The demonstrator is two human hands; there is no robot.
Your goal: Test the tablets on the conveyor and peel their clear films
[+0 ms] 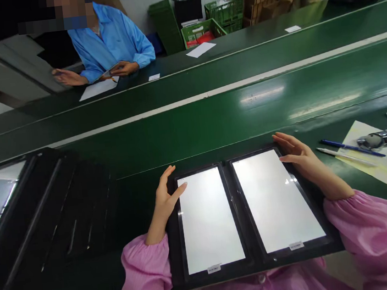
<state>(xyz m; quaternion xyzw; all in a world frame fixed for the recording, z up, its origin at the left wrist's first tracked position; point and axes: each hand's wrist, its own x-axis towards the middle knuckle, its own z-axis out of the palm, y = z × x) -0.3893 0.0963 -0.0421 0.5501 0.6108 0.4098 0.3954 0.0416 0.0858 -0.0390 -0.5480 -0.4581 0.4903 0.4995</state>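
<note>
Two tablets with lit white screens lie side by side at the dark table's near edge. My left hand (165,201) is at the upper left edge of the left tablet (211,226). Its thumb reaches over the screen, and the fingers stretch up beside the frame. At the upper right corner of the right tablet (278,205) is my right hand (298,159), fingers extended and thumb by the screen's edge. Both hands are open, with thumb and fingers apart. Each tablet has a small white label at its lower edge.
Dark tablets or trays (79,212) are stacked at left. Two pens, one a blue pen (353,147), and metallic objects (377,139) lie on papers at right. Beyond the green conveyor (192,129), a person in blue (113,40) handles a flat device near green crates (224,10).
</note>
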